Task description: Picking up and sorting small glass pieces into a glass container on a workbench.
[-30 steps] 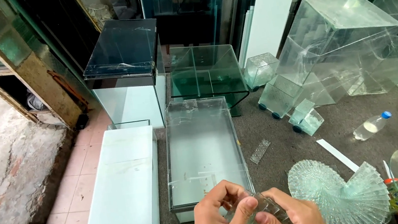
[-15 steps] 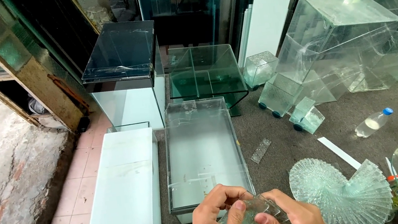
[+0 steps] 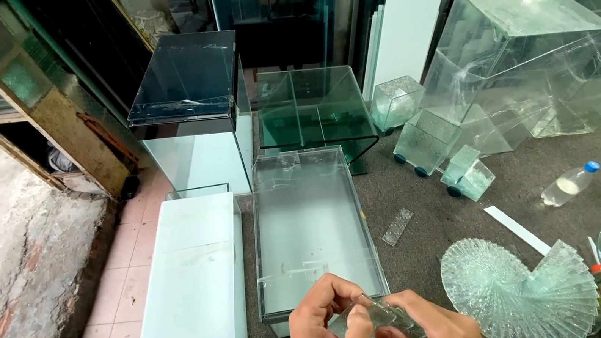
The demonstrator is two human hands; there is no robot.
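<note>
Both hands meet at the bottom middle of the head view, over a small stack of clear textured glass strips [image 3: 385, 317]. My left hand [image 3: 325, 328] pinches the stack's left end with thumb and fingers. My right hand [image 3: 431, 329] grips its right end from below. The strips sit just in front of the near edge of a long empty glass tank [image 3: 311, 225] on the floor. To the right lies a fanned spiral of similar glass strips [image 3: 518, 295].
A frosted white tank [image 3: 192, 282] lies left of the clear one. A dark-topped tank [image 3: 190, 106], a green-tinted tank [image 3: 312, 110] and large wrapped glass boxes [image 3: 517, 66] stand behind. One loose glass strip [image 3: 397, 227], a plastic bottle [image 3: 570, 184] and a white strip [image 3: 518, 230] lie on the floor.
The view has shifted slightly. My fingers have reworked their hold on the glass strips, which now sit a little lower in the view.
</note>
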